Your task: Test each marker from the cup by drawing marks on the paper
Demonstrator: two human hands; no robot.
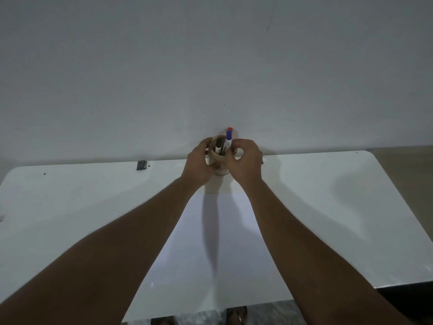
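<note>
A tan cup (219,158) stands at the far edge of the white table (70,202), close to the wall. It holds markers: a black-capped one (218,146) on the left, and a blue-capped one (228,138) with a red cap tip just behind it. My left hand (198,165) wraps the cup's left side. My right hand (246,163) is on the cup's right side, with its fingertips at the blue marker's barrel near the rim. A white sheet of paper (210,242) lies on the table between my forearms, and I see no marks on it.
A small dark block (141,165) sits at the table's far edge on the left. The grey wall (210,66) rises right behind the cup. The table's right corner (370,156) is rounded. Feet in sandals (236,315) show below the near edge.
</note>
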